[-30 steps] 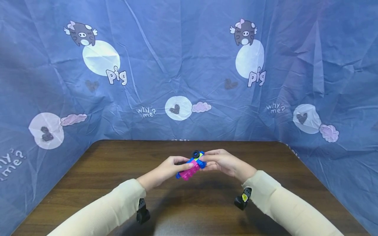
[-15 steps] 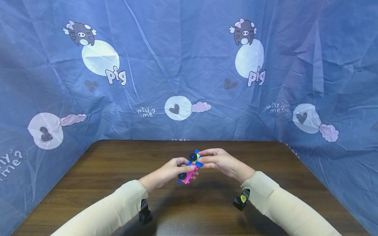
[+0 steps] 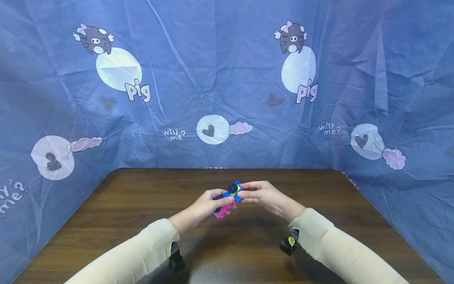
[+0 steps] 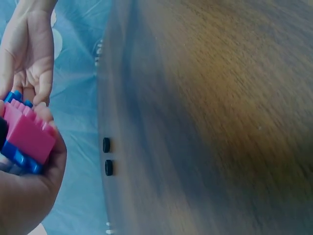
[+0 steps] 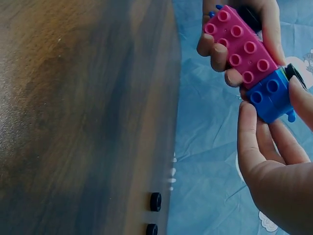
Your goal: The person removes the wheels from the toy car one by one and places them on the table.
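Both hands clasped on one small toy vehicle built of pink and blue studded plastic bricks w/ black wheels [image 3: 227, 201], held in the air just above the dark brown wood-grain tabletop [image 3: 142, 221], roughly mid-table, toward the far edge. Left hand [image 3: 207, 205] wrapped round the pink end: fingers curled under and along the side, thumb on top. Right hand [image 3: 264, 195] pinching the blue end between thumb and fingertips, narrow grip. Seen from the right wrist cam: pink brick [image 5: 238, 45] studs facing the lens, blue brick [image 5: 271, 95] butted against it, one black wheel [image 5: 295, 73] peeking at the blue end. From the left wrist cam: pink brick [image 4: 27, 134] resting in the left palm, blue plate edge beneath, right hand [image 4: 29, 54] just beyond.

Cream long sleeves [image 3: 134, 252] on both forearms, black wrist cams strapped below. Behind and to both sides of the table: crinkled blue fabric backdrop [image 3: 227, 79] printed w/ cartoon pigs, white circles, hearts, pink clouds. Two small black knobs [image 5: 154, 201] at the table's edge by the cloth, well apart from the toy.
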A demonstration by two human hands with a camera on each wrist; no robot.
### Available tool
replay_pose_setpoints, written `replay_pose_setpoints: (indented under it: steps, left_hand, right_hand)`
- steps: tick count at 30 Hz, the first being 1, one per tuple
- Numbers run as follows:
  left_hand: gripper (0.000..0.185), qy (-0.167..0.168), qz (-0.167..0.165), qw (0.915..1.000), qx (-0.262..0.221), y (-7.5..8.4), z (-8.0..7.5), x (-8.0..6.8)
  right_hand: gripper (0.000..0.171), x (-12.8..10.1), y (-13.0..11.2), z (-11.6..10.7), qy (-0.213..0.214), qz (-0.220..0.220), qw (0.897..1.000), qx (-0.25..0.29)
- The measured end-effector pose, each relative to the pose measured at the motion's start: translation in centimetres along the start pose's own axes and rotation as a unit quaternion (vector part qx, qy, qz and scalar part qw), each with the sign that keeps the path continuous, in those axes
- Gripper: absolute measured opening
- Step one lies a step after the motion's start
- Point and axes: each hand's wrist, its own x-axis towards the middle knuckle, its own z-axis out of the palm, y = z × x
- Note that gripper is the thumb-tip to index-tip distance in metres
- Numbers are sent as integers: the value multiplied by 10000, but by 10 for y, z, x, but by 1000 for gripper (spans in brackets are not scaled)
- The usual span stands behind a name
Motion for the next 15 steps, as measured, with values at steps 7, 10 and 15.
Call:
replay_pose_setpoints:
  steps: [7, 10, 15]
  left_hand:
    - [32, 356, -66, 9993, 15, 5, 5, 1]
    - [30, 373, -84, 9992, 73, 6, 5, 3]
    - [29, 460, 68, 9985, 305, 6, 4, 4]
  right_hand:
    - [46, -1, 1, 1, 160, -110, 9998, 99]
    - [46, 0, 2, 1, 171, -152, 9997, 117]
    - [49, 0, 0, 2, 97, -290, 9995, -72]
